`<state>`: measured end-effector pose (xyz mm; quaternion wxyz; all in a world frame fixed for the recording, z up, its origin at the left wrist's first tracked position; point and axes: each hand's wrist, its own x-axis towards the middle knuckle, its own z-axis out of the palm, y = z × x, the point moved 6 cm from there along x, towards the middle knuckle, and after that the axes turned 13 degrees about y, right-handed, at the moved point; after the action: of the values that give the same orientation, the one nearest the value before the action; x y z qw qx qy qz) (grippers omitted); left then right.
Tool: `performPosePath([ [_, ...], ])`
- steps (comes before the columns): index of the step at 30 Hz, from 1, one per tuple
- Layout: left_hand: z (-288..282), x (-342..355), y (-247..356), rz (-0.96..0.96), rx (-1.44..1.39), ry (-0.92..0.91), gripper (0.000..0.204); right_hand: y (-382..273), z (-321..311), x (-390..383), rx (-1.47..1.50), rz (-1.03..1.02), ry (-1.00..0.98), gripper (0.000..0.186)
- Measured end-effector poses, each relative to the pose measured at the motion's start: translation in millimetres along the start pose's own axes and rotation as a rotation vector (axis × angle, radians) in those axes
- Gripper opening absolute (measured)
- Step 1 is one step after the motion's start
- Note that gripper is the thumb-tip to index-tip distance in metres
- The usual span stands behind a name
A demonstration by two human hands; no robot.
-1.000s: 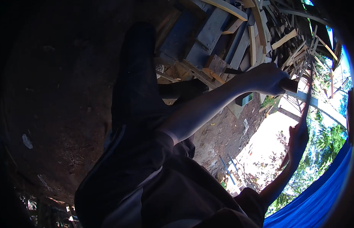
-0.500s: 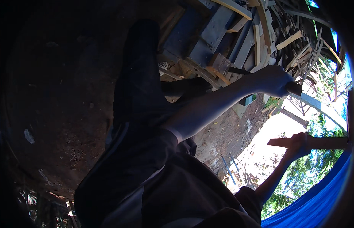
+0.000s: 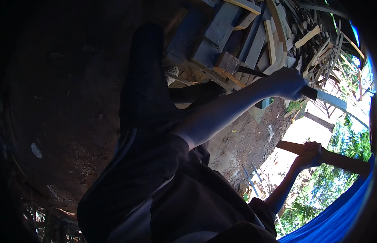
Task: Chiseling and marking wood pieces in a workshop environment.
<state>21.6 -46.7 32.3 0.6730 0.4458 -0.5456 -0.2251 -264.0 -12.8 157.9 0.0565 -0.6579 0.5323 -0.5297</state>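
Observation:
My left hand [image 3: 291, 84] is closed round a dark-handled tool [image 3: 309, 93]. The blunt handle end sticks out on the right of my fist, and a narrow dark strip, which looks like its blade, shows on the other side by a wooden block. Lower right, my right hand [image 3: 309, 154] grips a long brown wooden board [image 3: 338, 160] near its left end. The board slants, its right end lower and close to the blue sheet. Tool and board are apart.
A pile of planks and offcuts [image 3: 221, 28] fills the top, with thin sticks [image 3: 318, 60] to its right. A pale grey strip [image 3: 332, 100] lies beyond my left fist. A blue sheet [image 3: 330, 218] hangs lower right. Brown earth [image 3: 237, 141] shows below my left arm.
My right hand and the board have shifted left, and the board has tilted, right end down. My left hand with the tool has moved slightly left. The view has turned a little.

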Motion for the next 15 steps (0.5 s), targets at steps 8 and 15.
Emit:
performPosePath([
  [8, 14.1, -5.0, 2.5, -0.002, 0.075, -0.107, 0.013, 20.6, -7.7, -17.1, -0.131, -0.152, -0.012, 0.013],
  [15, 29.1, -12.0, -9.0, 0.047, 0.204, -0.111, 0.015, 23.0, -3.9, -52.0, 0.19, 0.117, 0.278, 0.023],
])
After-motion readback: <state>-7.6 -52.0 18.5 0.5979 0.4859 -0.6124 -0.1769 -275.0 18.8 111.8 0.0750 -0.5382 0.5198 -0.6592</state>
